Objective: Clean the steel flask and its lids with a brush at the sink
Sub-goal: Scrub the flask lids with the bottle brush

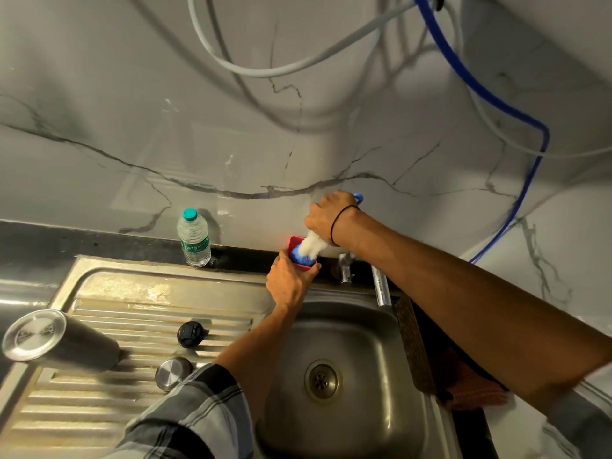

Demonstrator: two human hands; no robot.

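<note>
Fingers (280,260) grip red tub (294,243) at sink (390,326) rim; brush (311,246) inside.

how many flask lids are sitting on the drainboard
2: a black lid on the drainboard ridges right of the steel flask, and a steel lid nearer the person. None looks hidden.

Glossy steel flask (59,341), sink (357,326)
</note>
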